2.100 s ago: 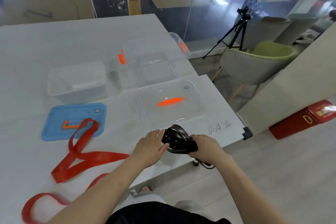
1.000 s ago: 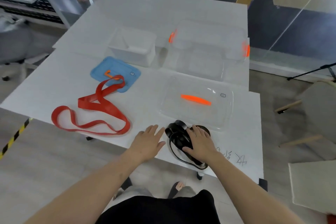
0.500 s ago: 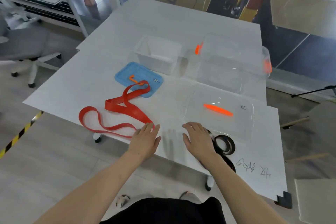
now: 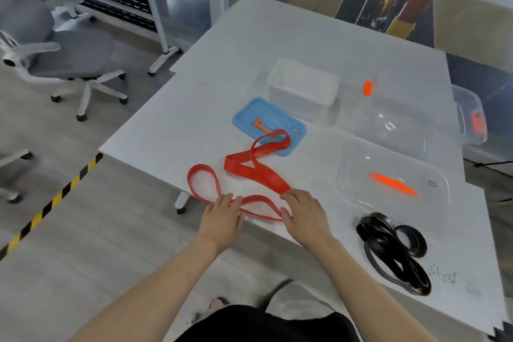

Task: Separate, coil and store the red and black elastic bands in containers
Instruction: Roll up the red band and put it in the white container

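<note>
Okay, I see the left hand (image 4: 222, 216) and right hand (image 4: 305, 214) slightly apart, fingers straight, both pressing flat on the red elastic band (image 4: 258, 172), which trails ahead of them onto the blue lid (image 4: 266, 116), while the black elastic band (image 4: 394, 247) lies loosely coiled to the right of the right hand.

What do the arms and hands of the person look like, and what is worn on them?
The left hand and the right hand are bare: no glove, ring, watch or bracelet shows. The left forearm and the right forearm are bare too, with no sleeve in view. At the bottom edge, a black garment covers the body.
</note>
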The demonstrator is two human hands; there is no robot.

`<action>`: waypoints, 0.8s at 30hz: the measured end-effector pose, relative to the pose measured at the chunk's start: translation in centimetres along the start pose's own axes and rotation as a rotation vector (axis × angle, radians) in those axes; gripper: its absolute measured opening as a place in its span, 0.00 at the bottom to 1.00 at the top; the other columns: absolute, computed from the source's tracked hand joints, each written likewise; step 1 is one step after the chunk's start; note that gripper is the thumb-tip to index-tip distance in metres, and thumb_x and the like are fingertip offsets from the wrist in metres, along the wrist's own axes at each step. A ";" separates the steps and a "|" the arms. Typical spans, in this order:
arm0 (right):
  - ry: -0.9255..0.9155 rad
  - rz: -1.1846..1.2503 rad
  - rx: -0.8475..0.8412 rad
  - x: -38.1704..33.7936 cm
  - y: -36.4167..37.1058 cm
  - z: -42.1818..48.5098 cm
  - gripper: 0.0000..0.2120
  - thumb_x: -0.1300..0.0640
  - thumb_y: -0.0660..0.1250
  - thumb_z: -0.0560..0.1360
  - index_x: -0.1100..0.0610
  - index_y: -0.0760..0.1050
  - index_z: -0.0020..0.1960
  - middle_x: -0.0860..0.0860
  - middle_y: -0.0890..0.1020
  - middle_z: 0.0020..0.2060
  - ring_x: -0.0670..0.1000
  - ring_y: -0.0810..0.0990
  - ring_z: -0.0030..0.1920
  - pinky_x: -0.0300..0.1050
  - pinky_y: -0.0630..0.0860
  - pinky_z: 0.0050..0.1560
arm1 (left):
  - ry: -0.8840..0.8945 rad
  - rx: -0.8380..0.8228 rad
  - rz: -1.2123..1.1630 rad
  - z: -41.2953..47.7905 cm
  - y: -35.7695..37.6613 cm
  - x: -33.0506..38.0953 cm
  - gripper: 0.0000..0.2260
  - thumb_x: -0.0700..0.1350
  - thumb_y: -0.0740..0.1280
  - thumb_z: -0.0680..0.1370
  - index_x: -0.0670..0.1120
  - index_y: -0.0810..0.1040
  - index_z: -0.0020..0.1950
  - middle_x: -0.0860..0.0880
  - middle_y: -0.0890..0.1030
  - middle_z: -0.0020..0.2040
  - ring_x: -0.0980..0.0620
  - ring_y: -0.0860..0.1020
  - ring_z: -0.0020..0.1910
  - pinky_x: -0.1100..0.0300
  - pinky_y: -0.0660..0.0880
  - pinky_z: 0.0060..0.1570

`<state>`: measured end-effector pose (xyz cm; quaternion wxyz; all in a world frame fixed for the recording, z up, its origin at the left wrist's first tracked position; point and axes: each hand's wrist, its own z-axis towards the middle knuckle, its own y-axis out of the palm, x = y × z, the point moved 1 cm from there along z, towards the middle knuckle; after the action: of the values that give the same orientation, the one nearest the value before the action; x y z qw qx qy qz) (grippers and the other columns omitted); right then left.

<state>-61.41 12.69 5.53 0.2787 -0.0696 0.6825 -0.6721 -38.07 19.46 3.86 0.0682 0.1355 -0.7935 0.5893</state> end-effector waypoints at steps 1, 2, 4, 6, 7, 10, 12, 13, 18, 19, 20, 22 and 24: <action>0.004 -0.001 0.001 -0.4 0.1 0.5 0.15 0.51 0.69 0.78 0.52 0.82 0.63 0.50 0.84 0.61 0.56 0.82 0.61 0.53 0.81 0.57 | -0.005 -0.006 -0.008 0.3 -0.1 -0.7 0.25 0.56 0.53 0.87 0.50 0.60 0.83 0.46 0.65 0.82 0.43 0.61 0.82 0.45 0.62 0.78; 0.013 -0.001 -0.004 -0.7 0.3 1.0 0.15 0.51 0.68 0.79 0.52 0.81 0.63 0.50 0.84 0.62 0.56 0.82 0.62 0.54 0.81 0.58 | -0.009 -0.012 -0.008 0.6 -0.2 -1.4 0.25 0.56 0.54 0.87 0.50 0.61 0.83 0.46 0.65 0.82 0.44 0.61 0.82 0.45 0.63 0.78; 0.035 0.003 -0.035 -1.1 0.8 2.3 0.15 0.50 0.67 0.80 0.52 0.80 0.65 0.50 0.83 0.63 0.56 0.81 0.63 0.54 0.80 0.60 | -0.016 -0.020 -0.004 1.5 -0.5 -2.4 0.25 0.56 0.54 0.87 0.49 0.61 0.82 0.46 0.65 0.81 0.44 0.61 0.82 0.46 0.64 0.77; 0.051 0.003 -0.068 -1.3 1.3 3.9 0.16 0.50 0.66 0.80 0.52 0.79 0.67 0.50 0.82 0.65 0.56 0.80 0.65 0.54 0.79 0.61 | -0.022 -0.025 -0.005 2.7 -1.1 -3.1 0.24 0.55 0.54 0.87 0.49 0.61 0.82 0.45 0.65 0.81 0.44 0.61 0.81 0.45 0.65 0.76; 0.059 0.007 -0.073 -1.3 1.5 4.9 0.17 0.50 0.66 0.80 0.52 0.79 0.67 0.50 0.82 0.65 0.56 0.80 0.65 0.53 0.79 0.61 | -0.025 -0.029 -0.005 3.4 -1.5 -3.5 0.24 0.55 0.54 0.87 0.49 0.62 0.82 0.45 0.66 0.81 0.44 0.62 0.81 0.44 0.65 0.76; 0.103 0.040 -0.074 -1.1 1.9 8.6 0.16 0.51 0.65 0.81 0.53 0.78 0.67 0.51 0.82 0.63 0.56 0.80 0.64 0.54 0.79 0.61 | -0.028 -0.031 0.011 6.2 -2.8 -4.6 0.24 0.55 0.54 0.87 0.48 0.62 0.82 0.44 0.66 0.81 0.42 0.63 0.81 0.43 0.66 0.75; 0.156 0.071 -0.070 -0.7 1.9 11.5 0.16 0.50 0.64 0.83 0.53 0.78 0.68 0.51 0.82 0.63 0.56 0.79 0.64 0.54 0.79 0.61 | -0.027 -0.021 0.026 8.4 -3.8 -5.3 0.24 0.55 0.55 0.86 0.48 0.64 0.82 0.43 0.68 0.80 0.41 0.66 0.80 0.43 0.68 0.74; 0.192 0.095 -0.064 -0.4 1.9 13.0 0.17 0.49 0.65 0.83 0.54 0.78 0.68 0.52 0.82 0.64 0.57 0.79 0.64 0.54 0.79 0.62 | -0.026 -0.017 0.029 9.4 -4.3 -5.6 0.24 0.54 0.57 0.86 0.48 0.65 0.81 0.43 0.69 0.79 0.40 0.67 0.79 0.43 0.69 0.74; 0.399 0.262 -0.044 2.0 2.7 19.8 0.16 0.47 0.66 0.82 0.55 0.78 0.66 0.53 0.81 0.62 0.57 0.78 0.64 0.54 0.77 0.62 | -0.016 -0.018 0.045 15.0 -6.2 -6.4 0.22 0.53 0.60 0.85 0.46 0.70 0.78 0.43 0.74 0.76 0.40 0.71 0.76 0.43 0.73 0.68; 0.455 0.294 -0.054 2.6 3.0 21.1 0.17 0.45 0.65 0.83 0.55 0.77 0.66 0.54 0.80 0.62 0.57 0.78 0.64 0.54 0.77 0.62 | -0.019 -0.029 0.049 16.1 -6.4 -6.6 0.22 0.53 0.60 0.85 0.46 0.70 0.78 0.44 0.73 0.76 0.40 0.70 0.76 0.43 0.73 0.68; 0.512 0.326 -0.061 3.1 3.2 22.2 0.18 0.44 0.64 0.83 0.55 0.77 0.66 0.54 0.80 0.61 0.58 0.78 0.64 0.54 0.76 0.62 | -0.022 -0.037 0.055 17.1 -6.4 -6.8 0.22 0.52 0.60 0.85 0.46 0.70 0.77 0.44 0.73 0.76 0.40 0.70 0.77 0.43 0.72 0.69; 0.614 0.388 -0.036 3.7 3.7 24.2 0.19 0.42 0.65 0.82 0.54 0.77 0.64 0.55 0.79 0.60 0.59 0.78 0.63 0.55 0.76 0.61 | -0.022 -0.045 0.060 19.0 -6.4 -7.2 0.22 0.52 0.60 0.85 0.46 0.70 0.77 0.45 0.72 0.77 0.41 0.69 0.78 0.43 0.72 0.69; 0.701 0.408 -0.005 4.0 4.1 26.1 0.21 0.40 0.65 0.81 0.55 0.76 0.64 0.56 0.79 0.61 0.60 0.77 0.64 0.55 0.76 0.62 | -0.004 -0.061 0.058 20.7 -6.3 -7.5 0.21 0.51 0.61 0.85 0.46 0.70 0.77 0.45 0.72 0.77 0.40 0.69 0.78 0.44 0.71 0.69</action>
<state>-51.30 -11.75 1.98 0.1566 0.2998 0.7377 -0.5843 -28.03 -0.99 1.46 0.0535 0.1116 -0.8150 0.5661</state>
